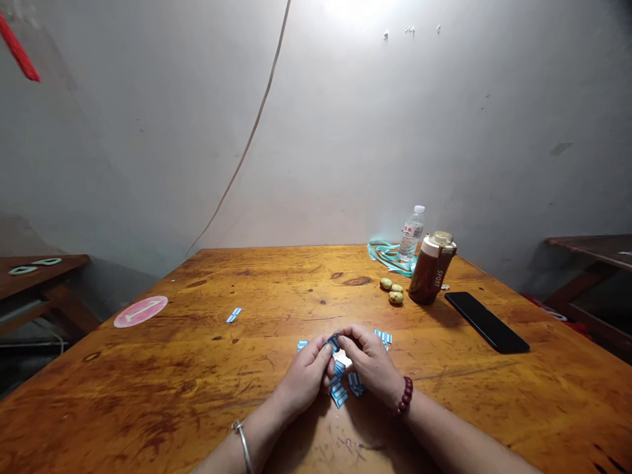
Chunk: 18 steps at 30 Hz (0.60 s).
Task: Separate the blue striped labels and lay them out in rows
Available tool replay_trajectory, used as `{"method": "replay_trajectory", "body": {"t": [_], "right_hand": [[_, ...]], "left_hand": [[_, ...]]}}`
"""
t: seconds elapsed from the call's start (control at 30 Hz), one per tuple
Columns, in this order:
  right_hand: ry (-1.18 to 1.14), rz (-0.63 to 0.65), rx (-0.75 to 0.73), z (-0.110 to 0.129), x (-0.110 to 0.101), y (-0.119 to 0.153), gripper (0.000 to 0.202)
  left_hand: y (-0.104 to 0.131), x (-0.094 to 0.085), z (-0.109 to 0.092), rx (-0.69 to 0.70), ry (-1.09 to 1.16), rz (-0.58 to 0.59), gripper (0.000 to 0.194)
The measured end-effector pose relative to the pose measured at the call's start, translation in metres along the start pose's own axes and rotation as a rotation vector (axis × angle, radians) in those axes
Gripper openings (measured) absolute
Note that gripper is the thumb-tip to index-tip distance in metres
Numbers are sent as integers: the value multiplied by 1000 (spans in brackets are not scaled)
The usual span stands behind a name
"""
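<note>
My left hand (307,372), with a silver bangle at the wrist, pinches a small blue-and-white piece (333,342) from the left. The fingers of my right hand (370,361), with a dark red bead bracelet at the wrist, close on the same piece from the right. Several similar blue-and-white pieces (339,394) lie below and between the hands. More of them (383,336) show behind my right hand, and another (302,345) sits beside my left fingers. A separate one (234,315) rests farther left on the wooden table (257,276).
Right of the hands are a black phone (486,321), a brown SPORT bottle (432,270), a clear water bottle (412,232), a teal strap (388,253) and several small yellowish round items (395,297). A pink oval label (141,311) lies left. A wall (316,131) stands behind.
</note>
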State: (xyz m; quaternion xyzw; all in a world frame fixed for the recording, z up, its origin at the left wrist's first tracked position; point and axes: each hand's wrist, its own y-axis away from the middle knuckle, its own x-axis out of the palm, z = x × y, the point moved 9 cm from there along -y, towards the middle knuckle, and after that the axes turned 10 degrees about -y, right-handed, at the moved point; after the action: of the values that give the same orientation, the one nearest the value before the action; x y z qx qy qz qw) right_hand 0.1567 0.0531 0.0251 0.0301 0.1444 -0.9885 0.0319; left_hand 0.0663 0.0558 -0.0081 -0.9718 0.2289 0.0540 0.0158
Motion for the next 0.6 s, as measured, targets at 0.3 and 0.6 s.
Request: {"method": "replay_trajectory", "body": {"t": [0.3,0.6], "right_hand": [[108,12,-111,9,3,1,22],[58,249,-98,12,12,3,30]], "left_hand": [[-1,2,-1,-17,50,23,25],[3,8,-6,-127,271,163,22]]}}
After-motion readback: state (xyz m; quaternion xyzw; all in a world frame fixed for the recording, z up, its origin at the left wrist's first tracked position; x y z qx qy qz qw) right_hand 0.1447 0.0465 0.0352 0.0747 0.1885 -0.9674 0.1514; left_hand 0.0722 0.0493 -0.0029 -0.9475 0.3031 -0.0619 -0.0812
